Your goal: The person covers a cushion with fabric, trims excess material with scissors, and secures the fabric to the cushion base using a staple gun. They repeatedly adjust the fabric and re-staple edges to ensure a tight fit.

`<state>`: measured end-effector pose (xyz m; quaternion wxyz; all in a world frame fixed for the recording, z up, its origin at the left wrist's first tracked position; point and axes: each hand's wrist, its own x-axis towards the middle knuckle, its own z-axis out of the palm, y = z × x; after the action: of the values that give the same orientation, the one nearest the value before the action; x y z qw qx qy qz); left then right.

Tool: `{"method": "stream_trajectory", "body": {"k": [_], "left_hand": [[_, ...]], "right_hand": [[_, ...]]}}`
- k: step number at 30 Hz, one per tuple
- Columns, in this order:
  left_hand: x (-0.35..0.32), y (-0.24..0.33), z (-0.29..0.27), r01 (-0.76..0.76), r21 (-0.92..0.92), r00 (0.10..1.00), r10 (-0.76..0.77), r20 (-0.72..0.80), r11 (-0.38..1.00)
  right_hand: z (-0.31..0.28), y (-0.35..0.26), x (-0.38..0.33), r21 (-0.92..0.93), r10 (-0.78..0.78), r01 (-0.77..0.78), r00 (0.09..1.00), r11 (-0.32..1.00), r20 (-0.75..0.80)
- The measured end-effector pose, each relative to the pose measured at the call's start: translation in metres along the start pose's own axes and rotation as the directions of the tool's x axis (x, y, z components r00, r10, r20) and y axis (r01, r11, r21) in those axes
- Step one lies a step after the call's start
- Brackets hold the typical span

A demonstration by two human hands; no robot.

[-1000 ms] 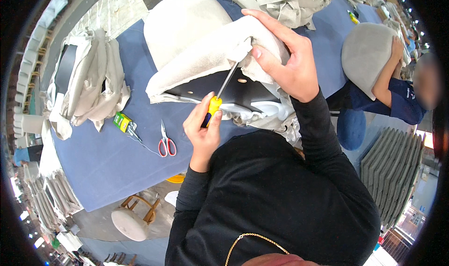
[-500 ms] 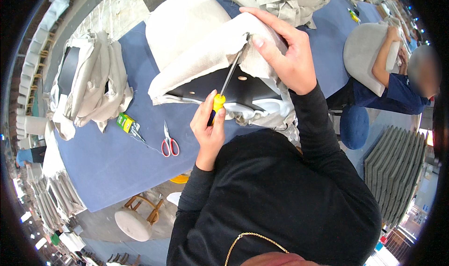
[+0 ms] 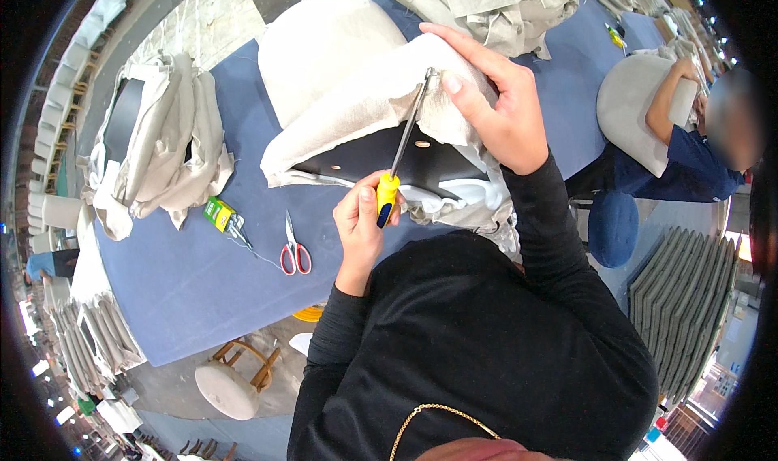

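Observation:
My left hand point(image 3: 364, 215) is closed on the yellow and dark-blue handle of a screwdriver point(image 3: 388, 197). Its metal shaft runs up and away, with the tip at the edge of a beige fabric cover point(image 3: 348, 117). That cover is partly over a black panel point(image 3: 381, 158) with small oval holes, where the cloth lies folded back. My right hand point(image 3: 504, 104) rests on the cover's right side, thumb beside the screwdriver tip, fingers stretched along the far edge. A rounded beige upholstered piece point(image 3: 328, 52) lies just behind.
On the blue table point(image 3: 186, 299) are red-handled scissors point(image 3: 294, 246), a green packet point(image 3: 217, 213) and piled covers point(image 3: 162, 141). More fabric point(image 3: 494, 7) lies at the far side. A co-worker point(image 3: 673, 145) handles a beige piece at right, near a blue stool point(image 3: 613, 228) and stacked grey panels point(image 3: 682, 311).
My left hand has shifted slightly down and right along the screwdriver, showing more of its handle. The screwdriver's tip stays at the fabric edge, and my right hand keeps its place on the cover.

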<state>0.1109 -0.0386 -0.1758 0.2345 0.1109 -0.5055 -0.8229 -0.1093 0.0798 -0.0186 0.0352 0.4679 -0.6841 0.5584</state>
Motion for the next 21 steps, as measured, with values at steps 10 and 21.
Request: {"method": "stream_trajectory", "body": {"k": [10, 21], "left_hand": [[-0.01, 0.002, 0.011, -0.003, -0.103, 0.995, 0.012, 0.094, 0.995], [0.015, -0.032, -0.002, 0.675, -0.66, 0.517, 0.428, 0.742, 0.329]], "right_hand": [[0.002, -0.014, -0.001, -0.06, -0.024, 0.025, 0.999, 0.998, 0.022], [0.012, -0.042, -0.016, 0.001, -0.078, 0.079, 0.983, 0.997, 0.166]]}}
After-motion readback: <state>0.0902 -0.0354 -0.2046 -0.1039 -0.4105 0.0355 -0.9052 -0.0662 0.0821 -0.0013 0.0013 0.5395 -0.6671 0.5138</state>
